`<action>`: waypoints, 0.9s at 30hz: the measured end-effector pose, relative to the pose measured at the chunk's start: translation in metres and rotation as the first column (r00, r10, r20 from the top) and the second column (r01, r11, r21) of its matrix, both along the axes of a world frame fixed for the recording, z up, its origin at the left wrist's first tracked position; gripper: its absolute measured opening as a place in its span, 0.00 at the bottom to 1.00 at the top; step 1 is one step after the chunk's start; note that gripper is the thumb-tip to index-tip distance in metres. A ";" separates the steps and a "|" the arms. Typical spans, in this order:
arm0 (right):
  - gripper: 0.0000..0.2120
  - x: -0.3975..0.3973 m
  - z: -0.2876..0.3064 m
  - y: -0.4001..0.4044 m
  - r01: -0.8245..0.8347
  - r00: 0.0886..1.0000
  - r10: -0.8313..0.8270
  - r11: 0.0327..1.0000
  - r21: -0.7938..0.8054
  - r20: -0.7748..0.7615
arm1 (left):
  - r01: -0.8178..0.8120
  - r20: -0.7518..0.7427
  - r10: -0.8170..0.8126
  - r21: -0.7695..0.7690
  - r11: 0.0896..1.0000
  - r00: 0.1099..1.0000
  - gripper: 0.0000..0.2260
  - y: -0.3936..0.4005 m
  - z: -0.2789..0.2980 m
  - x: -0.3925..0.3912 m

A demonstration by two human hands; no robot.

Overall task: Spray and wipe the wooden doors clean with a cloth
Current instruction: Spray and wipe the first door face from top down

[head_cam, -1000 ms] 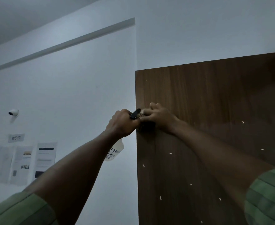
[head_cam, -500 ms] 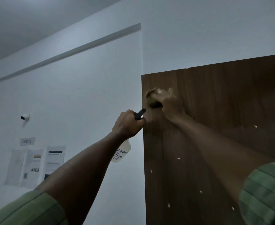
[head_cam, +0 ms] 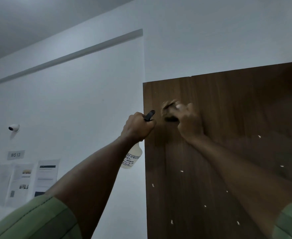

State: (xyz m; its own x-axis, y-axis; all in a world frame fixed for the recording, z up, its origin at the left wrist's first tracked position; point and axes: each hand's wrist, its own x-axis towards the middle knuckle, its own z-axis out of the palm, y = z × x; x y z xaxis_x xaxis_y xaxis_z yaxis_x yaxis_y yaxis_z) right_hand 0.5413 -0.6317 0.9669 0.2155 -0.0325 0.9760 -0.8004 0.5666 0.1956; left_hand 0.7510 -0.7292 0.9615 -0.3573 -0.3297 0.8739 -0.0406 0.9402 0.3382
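A dark wooden door (head_cam: 228, 135) fills the right half of the head view, dotted with small white specks. My right hand (head_cam: 189, 123) holds a brownish cloth (head_cam: 170, 112) against the door near its upper left corner; the cloth is blurred. My left hand (head_cam: 138, 128) grips the neck of a white spray bottle (head_cam: 132, 157), raised just left of the door's edge. The bottle's black nozzle (head_cam: 149, 115) pokes out above my fist toward the door, and its labelled body hangs below my hand.
A white wall (head_cam: 72, 100) runs to the left of the door, with a grey trim strip high up. A small security camera (head_cam: 14, 128), a "WS 13" label (head_cam: 15, 154) and several taped papers (head_cam: 24, 180) are on it.
My right hand with the cloth rose up the door near its left edge, then came back down and slightly right. My left hand kept the bottle in about the same place.
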 end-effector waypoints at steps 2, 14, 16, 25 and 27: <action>0.29 -0.009 -0.012 0.004 0.049 0.971 0.011 0.969 0.241 -0.241 | 0.019 0.011 -0.019 0.002 1.000 1.000 0.16 0.001 -0.005 -0.001; 0.31 0.025 -0.027 -0.019 -0.163 0.986 0.154 0.962 0.220 0.061 | -0.081 0.303 0.087 -0.032 0.996 0.949 0.16 -0.014 -0.082 -0.003; 0.28 0.028 -0.025 -0.017 -0.202 0.978 0.182 0.949 0.242 0.104 | -0.113 0.351 0.110 -0.013 0.994 0.930 0.19 -0.014 -0.093 -0.001; 0.23 0.020 -0.118 -0.038 -0.024 0.954 0.164 0.876 0.481 -0.251 | -0.047 0.148 0.026 0.143 0.989 0.989 0.18 -0.016 -0.104 0.015; 0.23 0.014 -0.126 -0.033 0.215 0.842 0.159 0.778 0.591 -0.516 | -0.011 0.111 -0.010 0.189 0.982 0.994 0.16 -0.012 -0.102 0.021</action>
State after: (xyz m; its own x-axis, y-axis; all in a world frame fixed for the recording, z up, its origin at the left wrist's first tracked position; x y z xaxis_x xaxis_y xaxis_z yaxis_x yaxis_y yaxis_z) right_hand 0.5548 -0.6650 0.8413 0.6575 -0.5848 0.4751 -0.4550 0.1944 0.8690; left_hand 0.7717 -0.7408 0.8591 -0.4484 -0.4855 0.7505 -0.0886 0.8596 0.5032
